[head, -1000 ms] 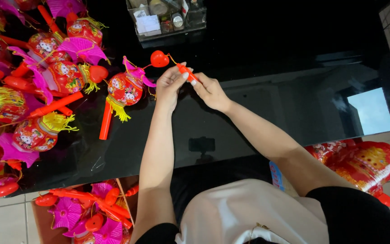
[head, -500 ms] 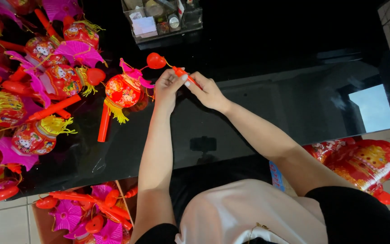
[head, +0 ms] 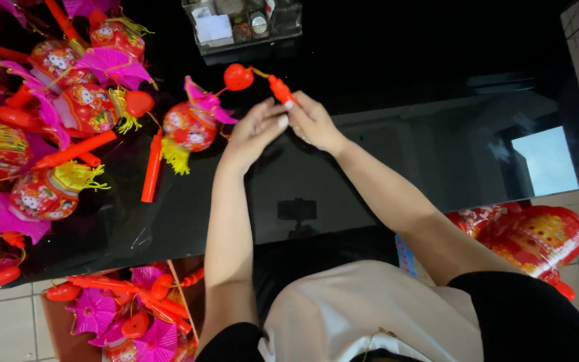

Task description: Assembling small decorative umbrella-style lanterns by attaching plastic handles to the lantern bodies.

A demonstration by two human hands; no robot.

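Over a glossy black table (head: 383, 154), my right hand (head: 311, 121) grips the near end of a short red plastic stick (head: 279, 88). A thin cord runs from the stick's far tip to a small red heart-shaped piece (head: 238, 76). My left hand (head: 257, 127) rests against the right one, fingertips touching the stick's base. Just left of my left hand lies a red round lantern (head: 190, 126) with a pink fan top and a yellow tassel, and a loose red stick (head: 151, 167) lies beside it.
Several more red and pink lanterns (head: 55, 114) crowd the table's left side. A clear box (head: 242, 23) of small items stands at the far edge. A carton of lantern parts (head: 129, 315) sits on the tiled floor at left, and red packaged bundles (head: 537, 238) at right.
Both hands have stayed together on the red stick and shifted slightly. The heart piece and the nearest lantern have moved a little with them.
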